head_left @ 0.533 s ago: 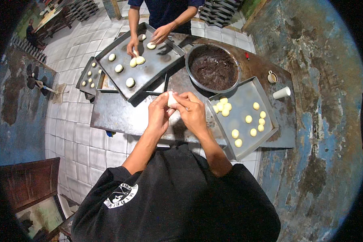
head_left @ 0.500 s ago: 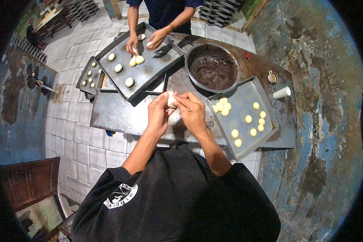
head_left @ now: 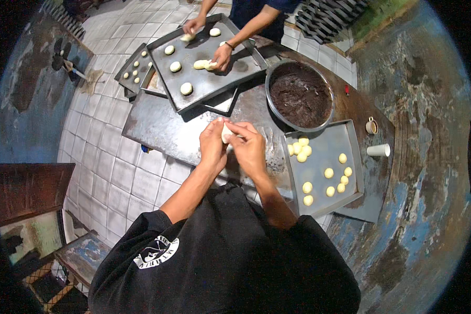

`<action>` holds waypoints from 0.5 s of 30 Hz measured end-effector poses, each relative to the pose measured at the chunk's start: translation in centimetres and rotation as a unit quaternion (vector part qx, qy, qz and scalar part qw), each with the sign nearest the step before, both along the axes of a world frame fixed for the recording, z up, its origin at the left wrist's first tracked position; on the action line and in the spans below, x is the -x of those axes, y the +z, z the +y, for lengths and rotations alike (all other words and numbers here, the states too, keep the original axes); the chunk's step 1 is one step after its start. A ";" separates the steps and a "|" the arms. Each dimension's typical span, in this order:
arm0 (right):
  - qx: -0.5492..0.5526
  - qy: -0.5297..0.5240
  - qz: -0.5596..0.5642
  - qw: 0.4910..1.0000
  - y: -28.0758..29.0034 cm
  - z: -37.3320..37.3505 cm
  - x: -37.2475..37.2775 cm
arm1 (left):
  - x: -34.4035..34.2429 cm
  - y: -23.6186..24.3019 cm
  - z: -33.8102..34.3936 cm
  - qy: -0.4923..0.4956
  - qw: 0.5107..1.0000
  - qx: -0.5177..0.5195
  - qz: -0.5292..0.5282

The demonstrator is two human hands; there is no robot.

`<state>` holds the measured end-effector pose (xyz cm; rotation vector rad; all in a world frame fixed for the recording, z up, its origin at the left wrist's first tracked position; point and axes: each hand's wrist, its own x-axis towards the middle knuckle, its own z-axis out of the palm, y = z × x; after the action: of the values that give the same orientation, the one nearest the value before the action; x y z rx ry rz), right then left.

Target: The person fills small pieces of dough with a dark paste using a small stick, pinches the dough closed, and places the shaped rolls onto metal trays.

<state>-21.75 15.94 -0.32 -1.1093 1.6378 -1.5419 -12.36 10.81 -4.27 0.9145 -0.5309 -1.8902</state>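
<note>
Pale dough piece [head_left: 226, 134] sits between left hand [head_left: 212, 142] and right hand [head_left: 249, 150], both pinching it. Probably light, soft, slightly tacky, tears if overstretched: hold lightly by the edges. Metal bowl [head_left: 299, 127] ahead-right of both.

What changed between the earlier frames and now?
The view has turned, so the table looks rotated. One co-worker hand moved from the dough clump to the tray's far edge, holding a small piece; the other hand let go of a ball and moved to the clump. The person's left hand and right hand still hold white dough.
</note>
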 end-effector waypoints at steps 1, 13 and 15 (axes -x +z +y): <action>0.004 0.026 -0.047 0.999 0.1 -0.6 -0.6 | -0.6 -0.7 -0.8 0.006 1.000 -0.028 -0.002; -0.125 0.092 -0.166 0.974 -7.8 -12.8 0.3 | -4.6 -0.6 -12.7 -0.121 0.943 0.278 -0.139; -0.215 0.247 -0.344 0.880 -8.4 -14.7 0.8 | -5.7 -2.5 -15.5 -0.233 0.903 0.296 -0.207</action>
<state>-22.56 1.28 -8.69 -0.5631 1.0183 -0.9895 -6.69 -4.65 -6.76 0.8101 -1.6061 -1.7545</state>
